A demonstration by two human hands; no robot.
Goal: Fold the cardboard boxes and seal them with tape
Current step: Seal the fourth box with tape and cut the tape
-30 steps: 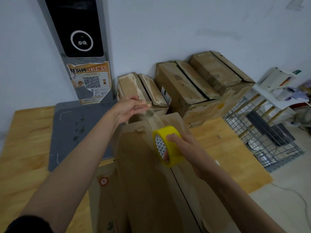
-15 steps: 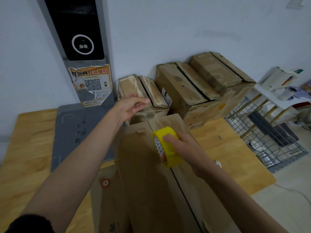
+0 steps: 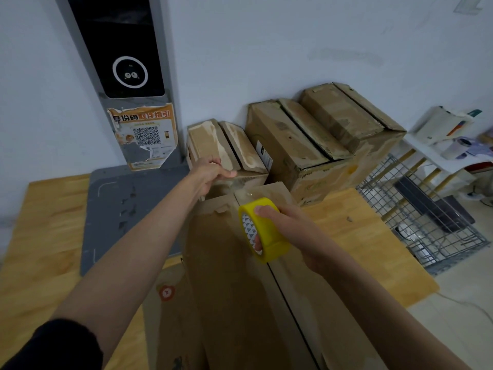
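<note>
R hand (image 3: 290, 231) grasps yellow tape roll (image 3: 264, 231) over box (image 3: 240, 289) seam. L hand (image 3: 210, 174) ahead at far edge, pinching tape end; grip unclear.

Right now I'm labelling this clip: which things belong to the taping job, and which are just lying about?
In the job:
- yellow tape roll, held by right hand
- cardboard box being sealed
- left hand at the box's far edge

Lying about:
- three closed boxes
- wire rack
- grey kiosk
</note>
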